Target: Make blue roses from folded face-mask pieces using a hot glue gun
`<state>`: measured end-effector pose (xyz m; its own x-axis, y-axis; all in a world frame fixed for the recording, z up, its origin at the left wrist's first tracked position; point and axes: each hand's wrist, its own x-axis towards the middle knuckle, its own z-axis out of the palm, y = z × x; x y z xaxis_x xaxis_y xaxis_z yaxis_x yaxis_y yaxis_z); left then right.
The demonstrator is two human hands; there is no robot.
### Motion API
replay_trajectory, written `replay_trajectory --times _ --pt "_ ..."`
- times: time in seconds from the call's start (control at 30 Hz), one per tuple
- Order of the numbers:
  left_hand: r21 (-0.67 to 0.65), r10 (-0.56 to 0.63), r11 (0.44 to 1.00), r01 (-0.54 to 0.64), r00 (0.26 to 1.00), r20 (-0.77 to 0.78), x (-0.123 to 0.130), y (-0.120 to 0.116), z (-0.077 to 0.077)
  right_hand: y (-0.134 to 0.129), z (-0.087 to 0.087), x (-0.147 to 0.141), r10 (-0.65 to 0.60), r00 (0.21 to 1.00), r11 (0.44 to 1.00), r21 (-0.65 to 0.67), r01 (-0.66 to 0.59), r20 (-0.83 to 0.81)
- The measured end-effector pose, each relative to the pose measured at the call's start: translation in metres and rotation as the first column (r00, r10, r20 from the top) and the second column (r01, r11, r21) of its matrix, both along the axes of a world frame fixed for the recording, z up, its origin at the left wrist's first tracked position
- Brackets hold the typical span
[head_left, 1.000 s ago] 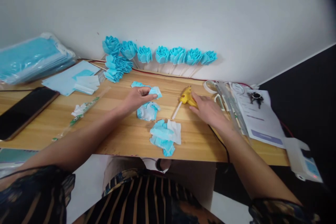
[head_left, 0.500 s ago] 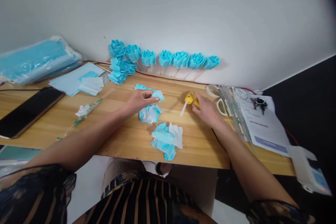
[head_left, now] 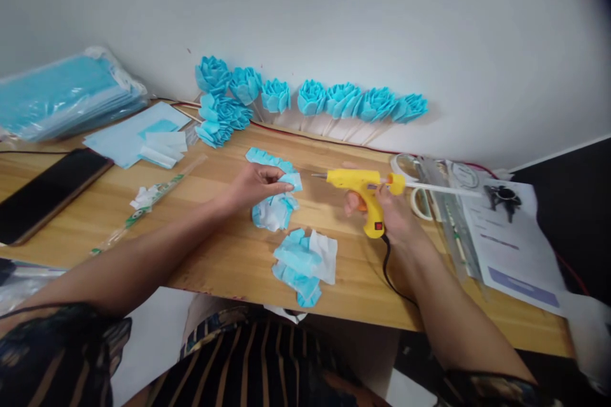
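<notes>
Left hand (head_left: 258,184) pinches light-blue fabric piece (head_left: 293,182). Right hand (head_left: 395,216) grips yellow plastic glue gun (head_left: 354,179). Blue fabric flowers (head_left: 344,100): desk (head_left: 365,283) back edge.

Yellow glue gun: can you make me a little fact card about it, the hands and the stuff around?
Left hand: pinching a pale blue fabric piece
Right hand: gripping a yellow glue gun
Nozzle: pointing towards the fabric piece, not touching
By the wall: blue rose-shaped flowers
In front: blue and white fabric pile
Left side: dark-screened phone
</notes>
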<state>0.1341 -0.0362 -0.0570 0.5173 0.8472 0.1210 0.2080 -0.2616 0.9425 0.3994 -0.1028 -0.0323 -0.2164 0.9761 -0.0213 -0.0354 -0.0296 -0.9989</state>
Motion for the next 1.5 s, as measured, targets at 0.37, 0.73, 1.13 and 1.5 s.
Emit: replay_trajectory --times 0.37,0.73,1.13,1.5 --pt "0.067 -0.032 0.997 0.036 0.998 -0.063 0.000 -0.003 -0.004 -0.004 -0.016 0.005 0.162 0.987 0.986 -0.036 -0.162 -0.016" --pt "0.068 -0.014 0.998 0.017 0.999 -0.044 0.000 -0.004 -0.002 -0.004 -0.013 -0.001 0.118 0.991 0.993 -0.009 -0.117 0.070" --pt "0.036 0.014 0.999 -0.013 0.999 -0.039 0.001 -0.005 0.000 -0.005 -0.013 -0.001 0.100 0.991 0.995 -0.005 -0.100 0.086" --pt "0.005 0.006 1.000 -0.006 1.000 0.000 0.002 -0.005 0.001 -0.004 -0.016 -0.002 0.089 0.989 0.996 -0.001 -0.089 0.119"
